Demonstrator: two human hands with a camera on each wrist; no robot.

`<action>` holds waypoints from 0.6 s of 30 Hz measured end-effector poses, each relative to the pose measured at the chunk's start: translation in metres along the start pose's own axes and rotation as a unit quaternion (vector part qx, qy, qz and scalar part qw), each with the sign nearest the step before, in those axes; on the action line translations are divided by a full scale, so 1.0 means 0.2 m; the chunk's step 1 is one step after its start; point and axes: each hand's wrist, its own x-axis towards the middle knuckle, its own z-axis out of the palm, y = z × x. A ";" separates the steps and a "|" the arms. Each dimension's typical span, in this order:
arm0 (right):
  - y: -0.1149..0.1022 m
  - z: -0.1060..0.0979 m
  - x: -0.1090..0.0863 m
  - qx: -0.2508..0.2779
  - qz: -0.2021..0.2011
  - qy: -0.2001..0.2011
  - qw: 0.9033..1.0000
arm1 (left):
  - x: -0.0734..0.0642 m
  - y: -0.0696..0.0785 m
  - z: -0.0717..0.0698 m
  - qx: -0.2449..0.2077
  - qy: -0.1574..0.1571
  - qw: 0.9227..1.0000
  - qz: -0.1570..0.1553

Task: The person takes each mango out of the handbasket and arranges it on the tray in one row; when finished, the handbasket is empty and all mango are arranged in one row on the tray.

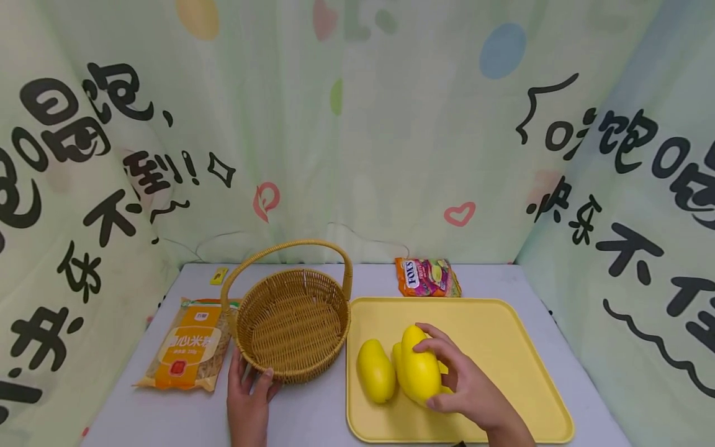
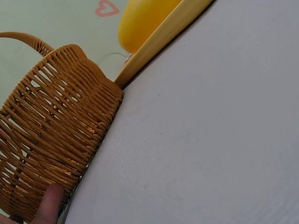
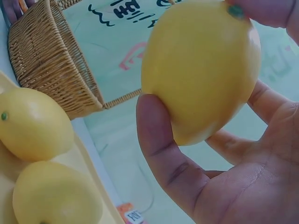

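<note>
A yellow mango (image 1: 420, 372), smooth with a green stem end (image 3: 236, 10), is held between the thumb and fingers of my right hand (image 1: 466, 382). It is raised above a yellow tray (image 1: 503, 347). On the tray's left part lies one mango (image 1: 376, 371), and another mango (image 1: 397, 360) shows partly behind the held one. More yellow beneath the right hand is mostly hidden. To the left stands a round wicker basket (image 1: 293, 329) with a tall handle. My left hand (image 1: 248, 391) touches the basket's front left outer wall, thumb and fingers spread along it.
An orange rice-noodle bag (image 1: 187, 347) lies left of the basket. Behind the tray is a colourful candy bag (image 1: 427, 277). A small yellow packet (image 1: 219, 276) lies at the back left. Printed curtains (image 1: 391, 155) enclose the white table (image 1: 301, 422) on three sides.
</note>
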 end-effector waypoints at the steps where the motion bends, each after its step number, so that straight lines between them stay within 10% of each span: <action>1: 0.00 0.00 -0.01 0.001 0.003 0.004 1.000 | 0.00 0.00 0.00 0.000 0.001 1.000 -0.001; 11: -0.02 -0.05 -0.14 -0.014 0.081 0.031 0.996 | -0.01 0.01 0.02 0.007 0.017 1.000 -0.017; 18: -0.03 -0.12 -0.22 -0.023 0.057 0.053 0.997 | -0.01 0.02 0.02 0.013 0.025 1.000 -0.014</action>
